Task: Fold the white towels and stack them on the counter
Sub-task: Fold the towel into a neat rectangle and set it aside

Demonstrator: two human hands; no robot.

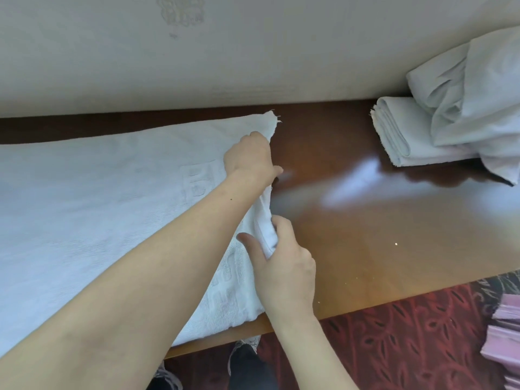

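A large white terry towel (pixel 98 206), thick and nubbly with a raised woven block pattern near its end, lies spread flat across the left part of the glossy brown wooden tabletop (pixel 365 235), its near edge hanging slightly over the front. Both hands work its right-hand short edge. The left hand (pixel 249 159) sits near the far frayed corner with its fingers curled over the hem, and the right hand (pixel 287 268) pinches a bunched ridge of the same hem between thumb and fingers (pixel 280 225). The step looks like taking up this end to carry it across for the first fold. To do it well, each hand should slide out to a corner, pull the hem taut so the bunching flattens, then lift it and lay edge to edge; the heavy pile will sag if held mid-edge. At the far right, against the cream wall, a folded white towel (pixel 394 136) lies partly under crumpled white cloth (pixel 478 88), soft and limp.
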